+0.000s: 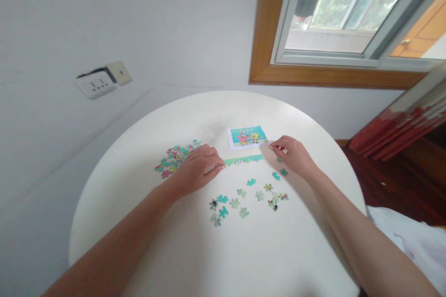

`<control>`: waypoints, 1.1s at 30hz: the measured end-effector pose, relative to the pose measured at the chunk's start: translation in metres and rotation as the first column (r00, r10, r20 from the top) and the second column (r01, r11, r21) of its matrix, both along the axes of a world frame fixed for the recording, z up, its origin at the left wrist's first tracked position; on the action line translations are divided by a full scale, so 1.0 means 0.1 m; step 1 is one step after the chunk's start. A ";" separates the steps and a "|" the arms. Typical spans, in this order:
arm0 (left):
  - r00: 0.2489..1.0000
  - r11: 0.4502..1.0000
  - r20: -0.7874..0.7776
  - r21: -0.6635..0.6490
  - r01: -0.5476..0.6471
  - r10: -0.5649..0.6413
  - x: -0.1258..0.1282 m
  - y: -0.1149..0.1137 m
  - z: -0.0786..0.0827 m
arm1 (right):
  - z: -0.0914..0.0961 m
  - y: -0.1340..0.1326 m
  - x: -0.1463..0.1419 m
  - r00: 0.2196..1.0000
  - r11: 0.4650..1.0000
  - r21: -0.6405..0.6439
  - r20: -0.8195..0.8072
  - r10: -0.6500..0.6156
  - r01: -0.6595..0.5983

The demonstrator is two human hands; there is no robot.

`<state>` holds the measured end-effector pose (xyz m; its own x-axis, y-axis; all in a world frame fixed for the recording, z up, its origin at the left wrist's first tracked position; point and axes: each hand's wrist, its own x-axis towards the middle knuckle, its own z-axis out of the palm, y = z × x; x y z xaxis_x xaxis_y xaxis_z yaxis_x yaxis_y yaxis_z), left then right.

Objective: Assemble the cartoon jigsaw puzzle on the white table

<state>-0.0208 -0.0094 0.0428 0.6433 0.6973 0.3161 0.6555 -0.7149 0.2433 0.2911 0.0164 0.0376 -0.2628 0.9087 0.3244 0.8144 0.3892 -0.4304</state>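
A joined strip of jigsaw pieces, green and teal, lies across the middle of the table. My left hand is closed, its thumb and fingertips pressed at the strip's left end. Fingers pinched, my right hand is just beyond the strip's right end, by the lower right corner of the picture card. Whatever lies between its fingertips is too small to make out. That card shows a pink and a yellow cartoon figure on teal. Loose jigsaw pieces are scattered nearer to me, and a heap of pieces is partly hidden behind my left hand.
The round white table stands against a wall with a socket at the left. A wood-framed window is at the upper right. Red and white curtain and white cloth are beyond the table's right edge.
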 end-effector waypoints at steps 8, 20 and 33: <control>0.981 0.939 -0.028 -0.295 0.177 -0.194 -0.04 -0.17 0.22 | -0.04 0.01 -0.01 0.999 1.000 -0.006 -0.031 0.027 -0.027; 0.983 0.964 -0.077 -0.225 0.145 -0.166 0.05 -0.24 0.11 | -0.01 0.00 -0.01 0.999 1.000 -0.007 -0.052 -0.008 0.007; 0.997 0.995 0.006 0.063 -0.075 0.075 0.34 -0.16 -0.19 | 0.07 -0.30 -0.41 0.909 0.912 -0.010 -0.080 0.409 -0.411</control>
